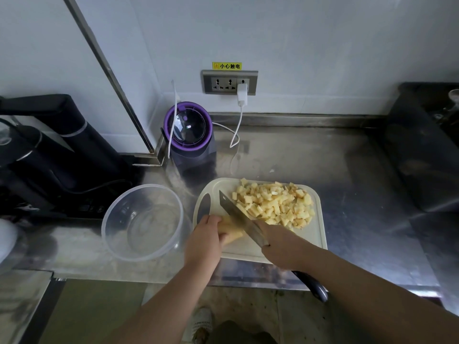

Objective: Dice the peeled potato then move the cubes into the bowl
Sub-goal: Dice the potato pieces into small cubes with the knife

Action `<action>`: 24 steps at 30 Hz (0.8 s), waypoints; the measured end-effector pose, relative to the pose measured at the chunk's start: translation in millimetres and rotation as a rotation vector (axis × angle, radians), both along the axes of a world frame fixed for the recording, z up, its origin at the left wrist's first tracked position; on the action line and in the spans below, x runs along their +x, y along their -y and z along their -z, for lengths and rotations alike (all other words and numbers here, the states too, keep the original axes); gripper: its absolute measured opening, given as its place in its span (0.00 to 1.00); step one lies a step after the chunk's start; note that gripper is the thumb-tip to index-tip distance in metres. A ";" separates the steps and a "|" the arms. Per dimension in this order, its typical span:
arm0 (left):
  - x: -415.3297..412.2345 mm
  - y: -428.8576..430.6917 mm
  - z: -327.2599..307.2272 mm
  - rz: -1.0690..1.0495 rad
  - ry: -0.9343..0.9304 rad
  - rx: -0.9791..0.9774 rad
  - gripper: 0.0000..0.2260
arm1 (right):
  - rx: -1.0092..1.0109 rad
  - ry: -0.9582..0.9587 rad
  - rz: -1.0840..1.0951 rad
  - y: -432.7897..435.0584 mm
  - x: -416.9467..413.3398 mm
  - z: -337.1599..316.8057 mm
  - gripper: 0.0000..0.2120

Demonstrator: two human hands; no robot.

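Head view, looking down on a steel counter (352, 165). My landmark is the white cutting board (315, 235), which sits near the counter's front edge.

Left hand (205, 238): over the board's near-left corner. The fingers are curled down onto the uncut potato piece (233, 235), holding it against the board. The pale yellow piece pokes out to the right of the knuckles.

Right hand (279, 244): over the board's near edge, wrapped round the knife (237, 216) about where blade meets handle. The dark handle end sticks out behind the wrist, past the board's front edge. The blade runs diagonally toward the board's far-left, with its tip near the board's grip slot (204, 207). Its edge lies alongside the right end of the potato piece. I cannot tell whether the edge touches the potato or the board.

Potato cubes (275, 204): one loose heap on the far-right half of the board, just right of the blade. Every cube I can make out lies on the board.

Bowl (116, 234): clear plastic, on the counter just left of the board, close but apart from it.

Behind the board, by the wall: a purple-rimmed blender (188, 135). A white cable drops toward it from a charger (242, 93) plugged into the wall socket (221, 83). Well left of the board, past the bowl: a dark kettle unit (49, 150).
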State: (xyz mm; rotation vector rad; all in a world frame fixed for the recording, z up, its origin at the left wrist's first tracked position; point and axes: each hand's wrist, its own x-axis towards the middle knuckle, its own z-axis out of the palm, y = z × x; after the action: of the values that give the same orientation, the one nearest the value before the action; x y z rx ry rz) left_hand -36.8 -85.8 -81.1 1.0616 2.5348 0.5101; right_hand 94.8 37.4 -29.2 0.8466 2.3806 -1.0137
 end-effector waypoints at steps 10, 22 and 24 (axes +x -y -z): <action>-2.4 5.5 7.2 -0.082 0.098 0.111 0.17 | 0.293 -0.069 -0.064 25.4 7.0 -13.5 0.23; -0.8 5.0 12.4 -0.098 0.065 0.128 0.16 | 0.443 -0.016 -0.209 41.9 4.2 -6.1 0.25; -0.6 4.7 13.1 -0.095 0.056 0.128 0.16 | 0.473 -0.005 -0.223 43.0 4.2 -3.8 0.25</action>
State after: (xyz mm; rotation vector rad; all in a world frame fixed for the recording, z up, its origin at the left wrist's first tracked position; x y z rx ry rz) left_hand -37.4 -90.5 -94.2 0.9587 2.5409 0.7265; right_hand 99.0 -5.7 -25.4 0.7030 2.6890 -0.3686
